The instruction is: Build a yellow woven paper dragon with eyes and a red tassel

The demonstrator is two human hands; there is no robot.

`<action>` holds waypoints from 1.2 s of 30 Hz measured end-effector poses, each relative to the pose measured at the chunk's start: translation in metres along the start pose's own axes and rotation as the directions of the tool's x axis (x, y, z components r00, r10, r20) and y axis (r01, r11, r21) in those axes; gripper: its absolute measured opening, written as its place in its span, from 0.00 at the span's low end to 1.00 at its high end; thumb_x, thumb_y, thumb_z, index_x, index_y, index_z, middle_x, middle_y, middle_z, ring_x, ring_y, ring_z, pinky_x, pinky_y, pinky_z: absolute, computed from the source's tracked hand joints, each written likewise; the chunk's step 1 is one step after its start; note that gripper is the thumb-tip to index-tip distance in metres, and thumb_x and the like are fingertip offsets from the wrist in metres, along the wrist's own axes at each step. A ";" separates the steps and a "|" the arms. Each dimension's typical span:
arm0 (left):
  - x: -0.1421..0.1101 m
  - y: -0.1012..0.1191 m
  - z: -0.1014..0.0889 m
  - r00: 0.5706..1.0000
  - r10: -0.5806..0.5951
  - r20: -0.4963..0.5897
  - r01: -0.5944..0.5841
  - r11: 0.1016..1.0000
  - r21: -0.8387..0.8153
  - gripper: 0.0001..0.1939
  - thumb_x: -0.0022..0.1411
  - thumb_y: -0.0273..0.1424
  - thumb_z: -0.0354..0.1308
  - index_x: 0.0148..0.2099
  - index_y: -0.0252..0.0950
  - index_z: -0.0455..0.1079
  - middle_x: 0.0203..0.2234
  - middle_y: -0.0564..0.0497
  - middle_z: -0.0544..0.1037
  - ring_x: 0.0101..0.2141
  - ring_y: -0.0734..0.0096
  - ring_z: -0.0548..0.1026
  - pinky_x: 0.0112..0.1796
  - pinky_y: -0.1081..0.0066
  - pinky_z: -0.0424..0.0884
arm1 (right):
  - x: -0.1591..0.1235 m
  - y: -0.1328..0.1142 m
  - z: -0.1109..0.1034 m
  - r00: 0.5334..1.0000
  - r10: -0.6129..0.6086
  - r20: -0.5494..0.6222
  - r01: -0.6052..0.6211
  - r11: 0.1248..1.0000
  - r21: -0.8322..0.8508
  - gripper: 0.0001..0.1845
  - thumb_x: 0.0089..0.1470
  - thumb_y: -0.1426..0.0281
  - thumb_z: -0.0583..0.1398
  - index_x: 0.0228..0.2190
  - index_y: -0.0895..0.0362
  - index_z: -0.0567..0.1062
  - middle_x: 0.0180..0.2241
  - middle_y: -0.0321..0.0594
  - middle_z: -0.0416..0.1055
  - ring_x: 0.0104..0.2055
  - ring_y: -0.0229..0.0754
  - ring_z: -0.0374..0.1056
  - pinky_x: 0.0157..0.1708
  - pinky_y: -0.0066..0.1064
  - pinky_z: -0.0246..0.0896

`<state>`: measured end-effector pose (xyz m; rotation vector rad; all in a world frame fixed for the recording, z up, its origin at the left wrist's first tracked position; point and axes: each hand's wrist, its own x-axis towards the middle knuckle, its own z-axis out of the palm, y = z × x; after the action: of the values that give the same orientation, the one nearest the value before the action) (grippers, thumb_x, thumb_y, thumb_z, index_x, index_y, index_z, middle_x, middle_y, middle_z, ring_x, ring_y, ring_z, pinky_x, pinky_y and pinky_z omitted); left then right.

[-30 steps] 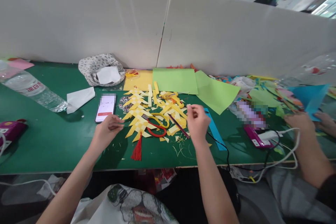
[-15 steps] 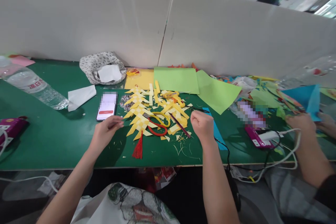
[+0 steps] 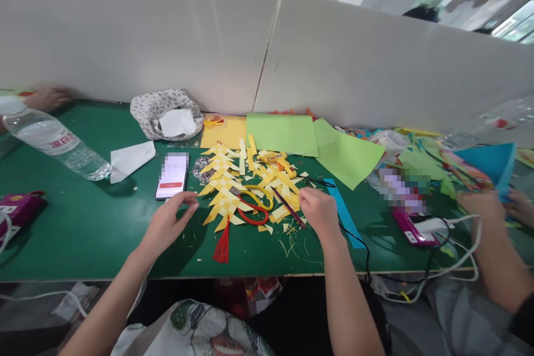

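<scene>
My left hand (image 3: 169, 221) hovers just above the green table (image 3: 83, 228), its fingers loosely apart and pointing at a woven yellow paper fish (image 3: 223, 189) with a red tassel (image 3: 222, 246). It holds nothing that I can see. My right hand (image 3: 317, 207) is closed in a loose fist beside a heap of yellow paper strips (image 3: 277, 178), next to a dark pencil (image 3: 287, 207); what it holds, if anything, is hidden. Scissors with red and yellow handles (image 3: 254, 206) lie between my hands.
A phone (image 3: 172, 175) lies left of the fish. Further left are a water bottle (image 3: 54, 142) and white tissue (image 3: 131, 158). Green sheets (image 3: 317, 142) and a blue strip (image 3: 344, 208) lie at the right. Another person's hands (image 3: 484, 206) hold blue paper (image 3: 488, 161).
My right hand has come down from a raised position to the table near the pencil. My left hand has opened slightly and stayed near the fish. The view has shifted a little.
</scene>
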<state>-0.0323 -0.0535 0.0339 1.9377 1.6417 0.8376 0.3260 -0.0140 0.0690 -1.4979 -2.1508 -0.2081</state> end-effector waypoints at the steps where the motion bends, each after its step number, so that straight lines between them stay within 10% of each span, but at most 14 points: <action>1: 0.000 0.001 -0.002 0.999 -0.046 0.027 0.045 0.998 0.033 0.15 0.63 0.39 0.48 0.50 0.41 0.63 0.34 0.51 0.77 0.30 0.66 0.76 0.29 0.70 0.69 | 0.000 -0.001 0.001 1.000 -0.005 0.014 0.005 1.000 0.011 0.12 0.42 0.81 0.50 0.14 0.56 0.62 0.15 0.35 0.58 0.20 0.35 0.52 0.21 0.28 0.41; 6: 0.006 -0.003 -0.007 0.992 0.127 -0.007 -0.124 0.981 0.147 0.15 0.59 0.25 0.45 0.46 0.41 0.66 0.43 0.50 0.76 0.42 0.64 0.74 0.35 0.70 0.69 | 0.006 -0.009 0.007 0.996 -0.026 0.083 0.016 0.992 0.122 0.12 0.43 0.81 0.50 0.15 0.55 0.64 0.19 0.36 0.64 0.25 0.37 0.61 0.25 0.27 0.50; 10: 0.009 -0.013 -0.005 0.947 0.320 0.024 -0.319 0.929 0.190 0.16 0.53 0.17 0.42 0.26 0.38 0.67 0.28 0.52 0.76 0.31 0.68 0.73 0.32 0.71 0.67 | 0.032 -0.031 0.018 0.994 0.063 0.090 -0.082 0.971 0.224 0.09 0.49 0.76 0.51 0.29 0.55 0.69 0.32 0.40 0.72 0.37 0.40 0.67 0.36 0.29 0.60; 20: 0.006 -0.006 -0.001 0.909 0.415 0.039 -0.417 0.900 0.128 0.08 0.63 0.28 0.46 0.39 0.37 0.67 0.29 0.48 0.76 0.30 0.64 0.73 0.32 0.67 0.65 | 0.144 -0.092 0.106 0.869 0.234 0.436 -0.363 0.901 0.239 0.13 0.50 0.65 0.57 0.39 0.55 0.67 0.34 0.40 0.73 0.36 0.43 0.69 0.32 0.30 0.59; 27: 0.009 -0.007 0.001 0.907 0.392 0.151 -0.413 0.898 0.152 0.07 0.62 0.28 0.46 0.38 0.39 0.66 0.28 0.48 0.76 0.30 0.63 0.73 0.30 0.66 0.65 | 0.164 -0.107 0.133 0.814 0.286 0.506 -0.467 0.840 0.277 0.16 0.46 0.57 0.59 0.34 0.54 0.68 0.30 0.38 0.74 0.32 0.44 0.68 0.31 0.32 0.56; 36: 0.007 -0.008 -0.001 0.981 0.195 0.022 -0.195 0.981 -0.009 0.05 0.63 0.30 0.48 0.41 0.39 0.63 0.33 0.48 0.74 0.35 0.64 0.73 0.35 0.66 0.68 | 0.160 -0.112 0.122 0.879 0.301 0.369 -0.474 0.629 0.617 0.13 0.41 0.67 0.61 0.32 0.55 0.66 0.32 0.35 0.69 0.35 0.37 0.67 0.37 0.30 0.63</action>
<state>-0.0380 -0.0447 0.0302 2.1209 1.4508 0.8895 0.1427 0.1257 0.0598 -1.4949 -1.6700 0.8915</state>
